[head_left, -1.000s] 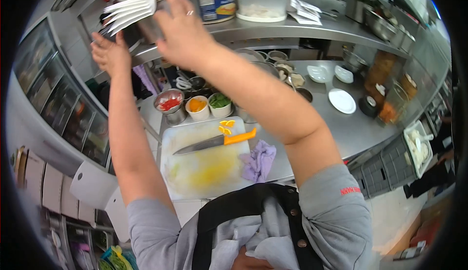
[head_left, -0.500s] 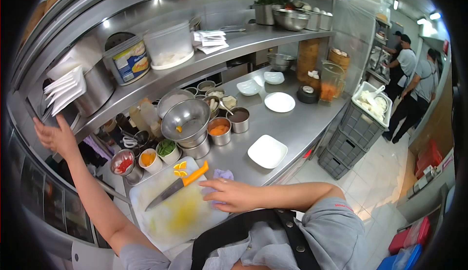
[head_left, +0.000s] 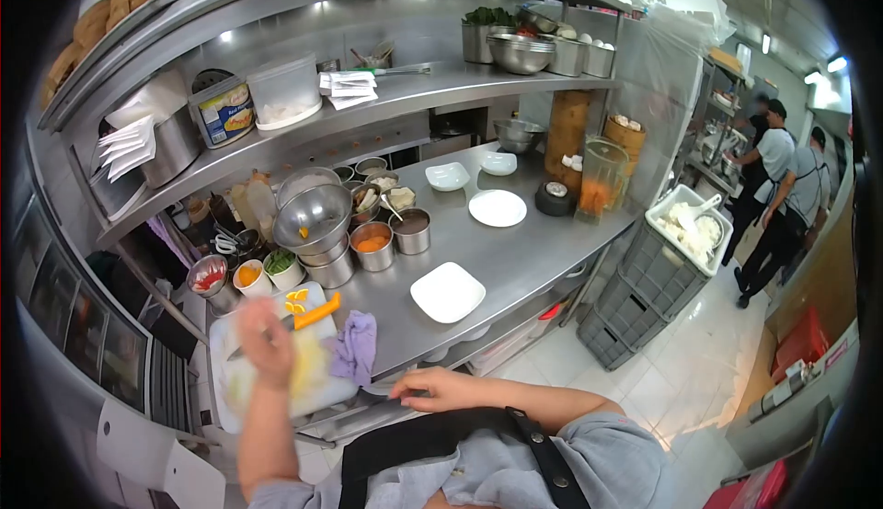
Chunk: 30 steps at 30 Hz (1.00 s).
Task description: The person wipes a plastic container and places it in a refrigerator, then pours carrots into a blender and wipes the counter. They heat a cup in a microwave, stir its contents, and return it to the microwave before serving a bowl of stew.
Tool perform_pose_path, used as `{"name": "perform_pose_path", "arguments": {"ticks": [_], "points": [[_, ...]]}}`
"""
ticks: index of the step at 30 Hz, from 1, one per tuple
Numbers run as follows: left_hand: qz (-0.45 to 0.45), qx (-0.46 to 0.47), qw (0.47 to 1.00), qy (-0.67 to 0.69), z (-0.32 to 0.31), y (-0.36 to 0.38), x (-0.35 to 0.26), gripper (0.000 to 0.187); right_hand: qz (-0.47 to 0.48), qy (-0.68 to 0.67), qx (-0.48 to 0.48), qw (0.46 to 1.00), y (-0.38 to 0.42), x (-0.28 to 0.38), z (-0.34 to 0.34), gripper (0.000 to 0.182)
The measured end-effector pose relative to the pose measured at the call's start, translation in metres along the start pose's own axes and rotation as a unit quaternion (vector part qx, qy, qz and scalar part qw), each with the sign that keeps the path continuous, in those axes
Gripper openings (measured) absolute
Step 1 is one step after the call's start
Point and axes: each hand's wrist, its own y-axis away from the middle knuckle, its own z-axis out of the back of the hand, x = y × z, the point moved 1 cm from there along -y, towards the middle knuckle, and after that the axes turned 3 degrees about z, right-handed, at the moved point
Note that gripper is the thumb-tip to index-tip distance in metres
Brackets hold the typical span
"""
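My left hand [head_left: 265,339], smeared by motion, is raised over the white cutting board [head_left: 230,405]. It hides part of the blade of a knife with an orange handle [head_left: 317,311]. Orange wedges [head_left: 295,301] lie by the handle, and a yellow wet stain marks the board. My right hand [head_left: 430,388] is in front of my apron, near the counter's front edge, with loosely bent fingers and nothing in them. Between the two hands, a crumpled purple cloth [head_left: 354,345] lies at the board's right side.
Behind the board stand tubs of garnishes, a steel bowl [head_left: 314,215] and steel pots [head_left: 372,246]. A square white plate [head_left: 448,292] and an oval plate [head_left: 498,208] lie to the right. Grey crates [head_left: 635,284] stand beyond the counter; two people [head_left: 782,187] are further back.
My left hand has come from the shelf at left to over the board. My right hand has moved off the purple cloth toward my body. The view has shifted right.
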Motion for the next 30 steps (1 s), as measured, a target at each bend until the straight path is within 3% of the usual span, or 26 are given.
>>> {"name": "perform_pose_path", "arguments": {"ticks": [1, 2, 3, 4, 6, 7, 10, 15, 21, 26, 30], "points": [[0.058, 0.042, 0.991, 0.116, -0.025, 0.051, -0.014, 0.026, -0.006, -0.022, 0.004, 1.000, 0.014, -0.007, -0.003, 0.026], [0.097, 0.156, 0.976, 0.116, -0.037, 0.083, -0.048, 0.027, -0.015, -0.045, 0.007, 0.999, 0.029, -0.015, -0.006, 0.026], [0.114, 0.249, 0.957, 0.100, -0.045, 0.114, -0.085, 0.027, -0.088, -0.078, 0.049, 0.992, 0.046, -0.029, -0.009, 0.026], [0.096, 0.320, 0.935, 0.118, -0.053, 0.156, -0.110, 0.030, -0.114, -0.098, 0.046, 0.988, 0.065, -0.042, -0.012, 0.026], [0.227, 0.532, 0.794, 0.188, -0.053, 0.235, -0.155, 0.031, -0.168, -0.141, 0.040, 0.975, 0.109, -0.076, -0.029, 0.027], [0.270, 0.602, 0.726, 0.192, -0.053, 0.264, -0.170, 0.031, -0.177, -0.220, 0.038, 0.959, 0.139, -0.129, -0.052, 0.029], [0.332, 0.700, 0.617, 0.137, -0.046, 0.322, -0.188, 0.031, -0.270, -0.250, 0.055, 0.928, 0.213, -0.203, -0.087, 0.029], [0.361, 0.741, 0.559, 0.085, -0.030, 0.360, -0.197, 0.032, -0.405, -0.089, 0.087, 0.906, 0.295, -0.232, -0.110, 0.030], [0.322, 0.721, 0.606, 0.099, -0.043, 0.364, -0.214, 0.032, -0.464, 0.025, 0.071, 0.883, 0.351, -0.227, -0.118, 0.030], [0.296, 0.686, 0.651, 0.135, -0.047, 0.372, -0.243, 0.032, -0.508, 0.038, 0.052, 0.859, 0.387, -0.194, -0.160, 0.030], [0.341, 0.688, 0.624, 0.146, 0.000, 0.406, -0.275, 0.030, -0.510, 0.021, 0.065, 0.857, 0.397, -0.167, -0.215, 0.031]]}}
